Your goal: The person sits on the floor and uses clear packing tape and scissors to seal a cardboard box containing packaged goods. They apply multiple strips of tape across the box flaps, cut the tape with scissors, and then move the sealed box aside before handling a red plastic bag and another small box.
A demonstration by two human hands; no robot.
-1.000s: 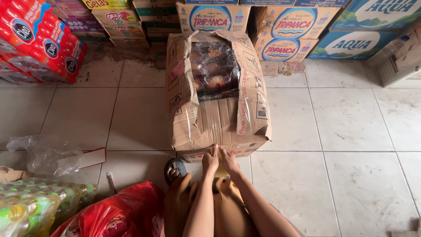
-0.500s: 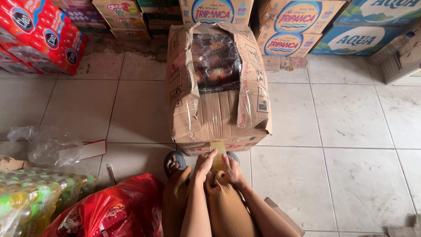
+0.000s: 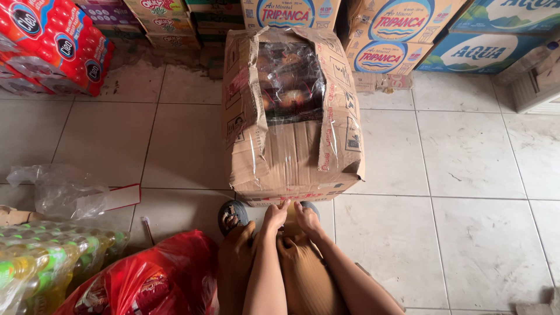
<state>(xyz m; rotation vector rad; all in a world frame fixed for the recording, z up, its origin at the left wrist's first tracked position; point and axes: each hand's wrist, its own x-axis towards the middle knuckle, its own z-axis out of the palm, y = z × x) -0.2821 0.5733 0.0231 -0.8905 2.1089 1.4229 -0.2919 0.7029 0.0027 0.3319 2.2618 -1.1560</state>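
Both hands at the near bottom edge of a torn carton, lower centre of frame.

Nearest me, the left hand [image 3: 275, 214] and right hand [image 3: 307, 217] lie side by side between the knees, fingers loosely extended, tips touching the lower edge of the cardboard box [image 3: 291, 122] — I see nothing gripped. The box sits on the tiled floor [image 3: 466, 175] at frame centre, long axis running from the hands toward the top of the frame, its torn top upward, exposing plastic-wrapped goods [image 3: 290, 81]. I judge it heavy, its walls soft and creased — hold low at the bottom corners, not the flaps. Stacked cartons [image 3: 385, 35] stand beyond.
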